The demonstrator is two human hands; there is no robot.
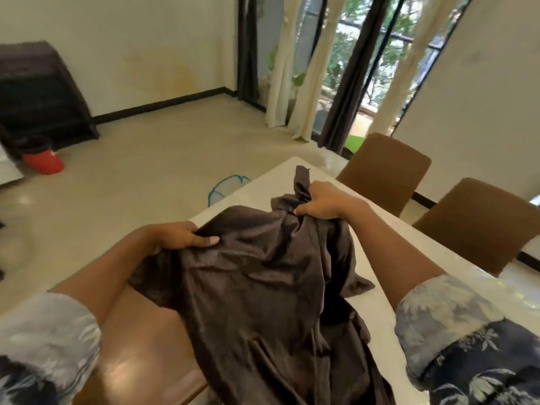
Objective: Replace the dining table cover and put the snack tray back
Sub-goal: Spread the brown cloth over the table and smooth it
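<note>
Across the near end of a pale counter, seen from the head camera, a dark brown table cover lies in a crumpled heap. Its lower part spills over the edge toward the person. The left hand grips the cover's left edge, fingers curled round the fabric and thumb pressed on top. The right hand clutches a bunched fold farther along the counter, fingers closed tightly round it. The cloth looks thin, soft and slightly shiny, so it is probably light, limp and apt to slide. Taking hold at the hems or corners, with the hands well apart, should let it open flat. Two brown chairs stand along the counter's right side. No snack tray is in view.
</note>
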